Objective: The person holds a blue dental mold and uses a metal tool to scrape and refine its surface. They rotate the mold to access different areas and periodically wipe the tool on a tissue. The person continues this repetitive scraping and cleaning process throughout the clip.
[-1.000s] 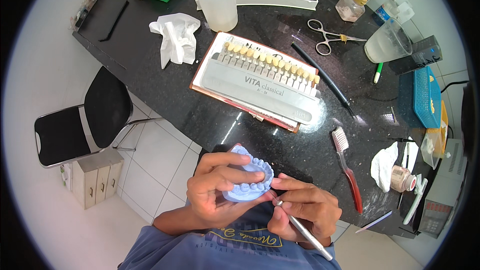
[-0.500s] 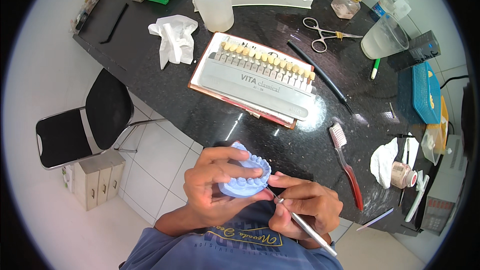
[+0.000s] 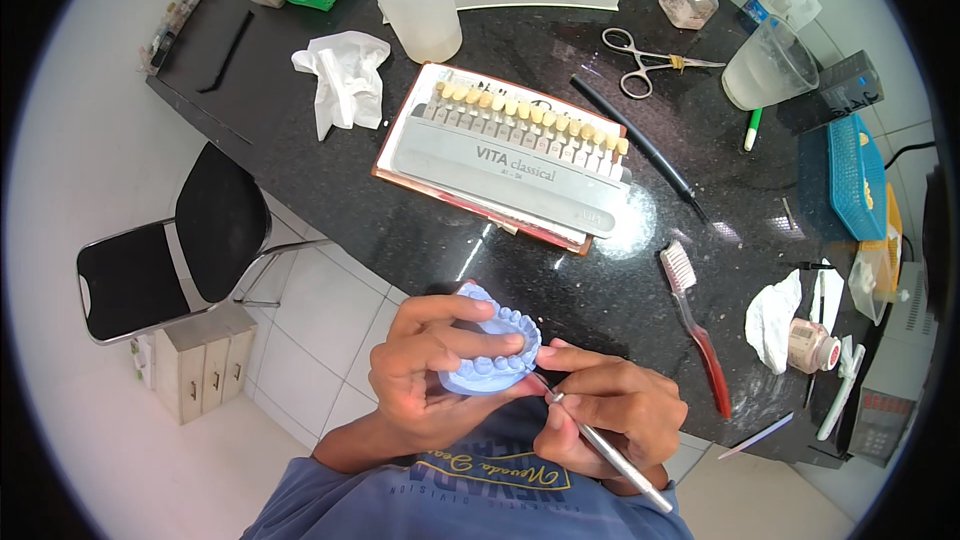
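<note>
My left hand (image 3: 425,360) is closed around a blue dental cast (image 3: 490,377), with fingers lying across the inside of its tooth arch. The row of teeth faces up and to the right. In my right hand (image 3: 615,410) is a slim silver dental carving tool (image 3: 618,460), gripped like a pen. Its thin tip meets the cast's lower right edge, though the exact contact point is too small to make out. Fingertips of my right hand rest against the cast's right side. Both hands are held just in front of the dark bench edge.
Beyond my hands, a tooth shade guide (image 3: 505,165) lies on a clipboard (image 3: 385,172). To the right are a red-handled toothbrush (image 3: 697,325), a black-handled tool (image 3: 640,145), scissors-like forceps (image 3: 640,65) and a small pink jar (image 3: 812,345). A white bottle (image 3: 418,10) and crumpled tissue (image 3: 342,85) stand at the back left.
The view has shifted very slightly. My hands, the cast and the carving tool keep nearly the same position and grip.
</note>
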### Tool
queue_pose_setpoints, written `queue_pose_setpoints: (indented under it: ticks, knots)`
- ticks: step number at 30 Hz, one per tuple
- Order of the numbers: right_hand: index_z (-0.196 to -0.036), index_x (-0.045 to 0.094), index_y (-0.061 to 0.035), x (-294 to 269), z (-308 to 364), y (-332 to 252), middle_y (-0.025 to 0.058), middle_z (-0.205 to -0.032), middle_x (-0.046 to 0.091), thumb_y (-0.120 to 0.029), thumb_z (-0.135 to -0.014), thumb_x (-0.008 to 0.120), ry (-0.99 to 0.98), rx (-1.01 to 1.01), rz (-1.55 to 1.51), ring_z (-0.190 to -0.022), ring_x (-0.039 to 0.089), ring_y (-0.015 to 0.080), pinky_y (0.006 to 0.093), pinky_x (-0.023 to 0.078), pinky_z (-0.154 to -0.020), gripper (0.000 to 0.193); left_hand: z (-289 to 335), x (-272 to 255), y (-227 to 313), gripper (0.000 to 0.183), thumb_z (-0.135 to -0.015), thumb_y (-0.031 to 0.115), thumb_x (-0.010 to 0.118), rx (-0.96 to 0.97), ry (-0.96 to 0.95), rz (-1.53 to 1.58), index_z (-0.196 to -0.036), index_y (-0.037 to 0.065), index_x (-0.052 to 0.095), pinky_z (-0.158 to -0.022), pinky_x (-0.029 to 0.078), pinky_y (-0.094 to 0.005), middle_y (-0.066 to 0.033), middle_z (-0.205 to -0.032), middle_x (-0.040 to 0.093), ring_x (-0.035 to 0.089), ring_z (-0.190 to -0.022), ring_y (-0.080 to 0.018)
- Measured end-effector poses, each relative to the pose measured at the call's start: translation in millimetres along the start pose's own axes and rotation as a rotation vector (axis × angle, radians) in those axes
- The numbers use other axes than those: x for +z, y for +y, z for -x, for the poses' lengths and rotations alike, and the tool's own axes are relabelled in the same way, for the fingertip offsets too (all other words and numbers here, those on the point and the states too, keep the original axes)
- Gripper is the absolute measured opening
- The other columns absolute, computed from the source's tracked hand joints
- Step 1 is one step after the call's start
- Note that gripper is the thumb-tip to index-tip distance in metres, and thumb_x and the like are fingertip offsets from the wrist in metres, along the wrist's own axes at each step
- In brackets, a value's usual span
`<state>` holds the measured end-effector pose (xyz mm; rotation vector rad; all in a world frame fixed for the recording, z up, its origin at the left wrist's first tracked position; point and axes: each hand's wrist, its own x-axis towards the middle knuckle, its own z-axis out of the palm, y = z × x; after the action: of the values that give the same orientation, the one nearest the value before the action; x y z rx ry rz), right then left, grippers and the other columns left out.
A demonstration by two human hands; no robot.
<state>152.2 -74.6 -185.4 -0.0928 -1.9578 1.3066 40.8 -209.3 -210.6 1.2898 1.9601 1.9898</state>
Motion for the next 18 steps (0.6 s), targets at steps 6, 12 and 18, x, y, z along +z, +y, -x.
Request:
queue_pose_setpoints:
  ticks: [6, 12, 18]
  knots:
    - [-0.079, 0.062, 0.0015, 4.4, -1.7, -3.8, 0.0137, -0.073, 0.068, 0.001, -0.075, 0.082, 0.092, 0.041, -0.124, -0.087, 0.076, 0.0375, 0.0437, 0.066, -0.075, 0.021, 0.4, 11.9, -2.7, 0.060, -0.059, 0.009, 0.099, 0.061, 0.111, -0.188, -0.087, 0.011, 0.045, -0.083, 0.057, -0.0381, -0.0116, -0.100, 0.070, 0.063, -0.103, -0.0260]
    - [-0.080, 0.059, -0.0009, -1.6, 1.1, -4.2, 0.0118, -0.076, 0.068, -0.002, -0.077, 0.082, -0.012, -0.018, -0.042, -0.097, 0.074, 0.0401, 0.0458, 0.065, -0.080, 0.023, -7.1, 25.2, -0.1, 0.051, -0.063, 0.009, 0.095, 0.061, 0.181, -0.236, -0.095, 0.006, 0.056, -0.079, 0.057, -0.0366, -0.0214, -0.129, 0.060, 0.065, -0.098, -0.0317]
    - [-0.080, 0.057, -0.0012, -2.5, 5.5, -1.3, 0.0113, -0.075, 0.066, -0.003, -0.079, 0.079, 0.012, -0.017, 0.010, -0.099, 0.073, 0.0403, 0.0465, 0.065, -0.083, 0.023, -20.2, 22.8, 12.2, 0.053, -0.064, 0.005, 0.086, 0.106, -0.041, -0.517, -0.115, -0.001, 0.070, -0.081, 0.056, -0.0339, -0.0121, -0.110, 0.073, 0.066, -0.099, -0.0282]
